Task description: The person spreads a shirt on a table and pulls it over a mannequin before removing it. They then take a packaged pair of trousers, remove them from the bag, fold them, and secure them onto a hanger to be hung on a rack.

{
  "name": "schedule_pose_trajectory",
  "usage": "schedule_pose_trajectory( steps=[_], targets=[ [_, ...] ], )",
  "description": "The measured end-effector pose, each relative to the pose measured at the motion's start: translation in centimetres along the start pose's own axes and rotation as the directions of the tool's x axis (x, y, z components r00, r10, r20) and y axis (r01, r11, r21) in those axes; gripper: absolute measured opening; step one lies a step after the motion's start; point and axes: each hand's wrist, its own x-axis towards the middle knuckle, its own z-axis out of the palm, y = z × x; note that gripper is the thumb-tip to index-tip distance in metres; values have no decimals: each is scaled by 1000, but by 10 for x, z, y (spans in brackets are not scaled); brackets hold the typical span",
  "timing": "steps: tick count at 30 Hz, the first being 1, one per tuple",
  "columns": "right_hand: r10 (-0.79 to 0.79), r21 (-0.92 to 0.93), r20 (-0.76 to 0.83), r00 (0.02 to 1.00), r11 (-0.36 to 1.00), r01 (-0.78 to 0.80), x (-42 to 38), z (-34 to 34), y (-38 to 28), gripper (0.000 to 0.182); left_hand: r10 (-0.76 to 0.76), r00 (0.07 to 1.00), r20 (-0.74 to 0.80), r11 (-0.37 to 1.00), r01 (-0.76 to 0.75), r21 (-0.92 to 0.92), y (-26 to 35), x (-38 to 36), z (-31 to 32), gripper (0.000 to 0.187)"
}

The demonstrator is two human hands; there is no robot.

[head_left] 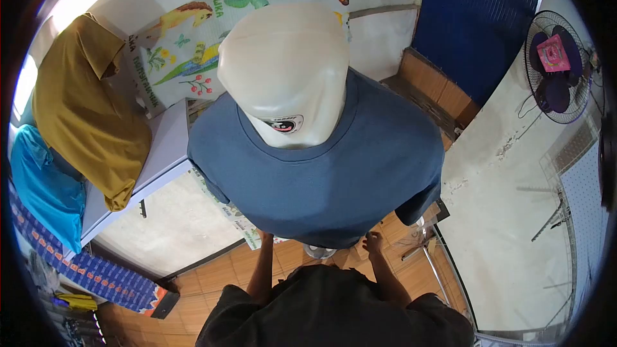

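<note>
A navy-blue T-shirt is on a cream mannequin that stands in front of me, with a dark round label on its neck. My left hand is at the shirt's lower edge on the left, its fingers mostly hidden under the cloth. On the other side, my right hand has its fingers curled in at the hem of the T-shirt. Part of the mannequin's round base shows below the shirt, between my two arms.
To the left, a mustard garment and a bright blue garment are draped by a white ledge. A wall fan hangs at the upper right. A glass-topped surface is on the right, and an animal-print sheet lies behind the mannequin.
</note>
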Motion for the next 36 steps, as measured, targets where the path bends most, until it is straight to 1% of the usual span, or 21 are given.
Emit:
schedule_pose_trajectory(
  steps=[2,3,4,5,6,9,12,13,15,17,18,20,22,24,25,26,27,30,33,36],
  targets=[
    [-206,128,-16,978,970,207,-25,7,-40,36,12,1000,7,1000,-12,-7,-2,1,8,53],
    [-297,187,-35,954,936,298,-28,7,-45,38,12,1000,11,1000,-11,-7,-3,-1,10,53],
    [-431,246,30,902,878,411,-22,8,-47,37,10,1000,15,1000,-10,-6,-3,-2,13,53],
    [-557,311,85,826,802,509,-18,11,-53,35,15,1000,23,1000,-14,-8,-3,-2,16,53],
    [-671,380,131,730,714,588,-18,11,-57,34,13,1000,27,1000,-13,-5,-4,-3,16,54],
    [-692,314,198,694,716,624,-23,9,-71,31,21,999,39,1000,-21,4,-5,-2,13,54],
    [-612,66,186,769,789,611,-39,6,-91,23,30,999,41,999,-31,12,-6,-1,10,55],
    [-615,118,202,762,788,604,-28,6,-83,23,35,999,38,999,-35,13,-6,-2,9,55],
    [-622,222,234,747,783,582,18,4,-49,23,44,999,32,999,-44,20,-8,-6,9,56],
    [-555,227,182,812,827,514,35,4,-39,26,60,998,21,998,-61,32,-10,-9,8,56],
    [-516,229,157,842,848,477,32,6,-41,28,72,997,15,997,-72,40,-13,-11,7,56],
    [-638,45,122,760,769,638,23,8,-42,32,104,995,6,992,-104,67,-19,-13,2,57],
    [-751,-135,103,652,639,757,11,10,-46,37,159,987,7,980,-159,121,-31,-16,-3,57],
    [-796,-203,88,599,574,793,9,11,-47,42,231,972,43,945,-234,230,-35,-19,-4,58],
    [-783,-187,72,618,598,779,12,11,-45,45,276,955,113,833,-296,468,-34,-22,1,48],
    [-768,-163,54,638,624,765,15,9,-44,48,229,973,19,932,-224,286,-34,-24,8,51],
    [-745,-131,35,667,658,742,17,7,-41,50,188,982,-20,965,-181,192,-32,-29,12,52],
    [-594,7,-9,805,805,594,4,-3,-41,58,17,998,-53,1000,-16,17,-14,-46,25,54],
    [-388,126,17,922,915,383,-65,-3,-66,56,-135,990,-37,986,131,-104,11,-71,39,56],
    [-377,152,301,876,926,347,-72,2,-47,43,-229,973,-33,963,222,-153,15,-77,44,59]
  ],
)
